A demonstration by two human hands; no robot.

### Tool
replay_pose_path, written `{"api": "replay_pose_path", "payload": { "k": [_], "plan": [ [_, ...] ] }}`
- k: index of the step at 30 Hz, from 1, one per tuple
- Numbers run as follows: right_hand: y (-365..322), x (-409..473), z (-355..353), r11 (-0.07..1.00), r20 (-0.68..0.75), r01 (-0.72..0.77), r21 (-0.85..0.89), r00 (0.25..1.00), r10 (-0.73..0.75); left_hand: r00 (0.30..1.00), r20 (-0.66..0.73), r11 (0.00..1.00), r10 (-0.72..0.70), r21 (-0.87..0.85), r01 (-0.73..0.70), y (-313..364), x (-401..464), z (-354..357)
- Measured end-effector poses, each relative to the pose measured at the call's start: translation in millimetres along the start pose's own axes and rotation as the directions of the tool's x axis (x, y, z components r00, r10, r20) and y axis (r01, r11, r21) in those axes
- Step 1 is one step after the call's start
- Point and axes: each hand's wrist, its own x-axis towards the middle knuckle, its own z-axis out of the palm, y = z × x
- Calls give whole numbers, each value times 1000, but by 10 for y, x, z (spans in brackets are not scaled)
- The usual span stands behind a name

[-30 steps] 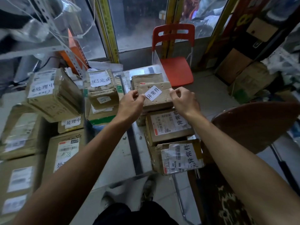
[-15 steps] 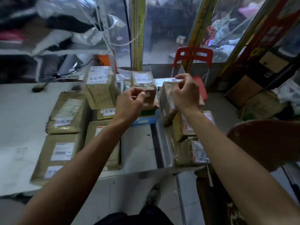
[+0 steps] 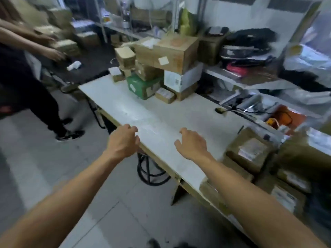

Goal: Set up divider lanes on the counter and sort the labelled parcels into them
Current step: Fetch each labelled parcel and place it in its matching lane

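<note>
White counter [image 3: 161, 111] is being seen with boxes [image 3: 166, 56] piled at its far end. Nothing is being held by the left hand [image 3: 123, 140] or right hand [image 3: 192, 143], fingers loosely bent. Labelled parcels [image 3: 250, 151] are lying at the right.

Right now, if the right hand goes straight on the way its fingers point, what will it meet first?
The right hand points up the bare counter. The way looks free until the small brown parcel beside the green box at the far stack; depth is hard to judge, so this is likely, not sure.
</note>
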Motion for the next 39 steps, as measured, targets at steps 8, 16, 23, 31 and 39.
{"api": "replay_pose_path", "payload": {
  "k": [8,16,23,31,39],
  "plan": [
    [-1172,972,527,957,123,203,-209,976,-180,981,-21,973,-194,127,195,-1572,224,-147],
    [-1910,2463,804,942,153,220,-254,971,-186,977,11,966,-215,152,211,-2496,1408,-97],
    [-2290,3502,852,954,130,166,-249,982,-136,987,44,984,-153,98,148,-2880,2729,-172],
    [-2445,4508,1036,988,81,36,-152,996,-24,993,120,1000,5,21,-8,-3117,4137,147],
    [-2685,5526,1296,984,70,-179,-4,981,179,974,199,994,105,-49,-97,-3537,5761,403]
  ]
}}
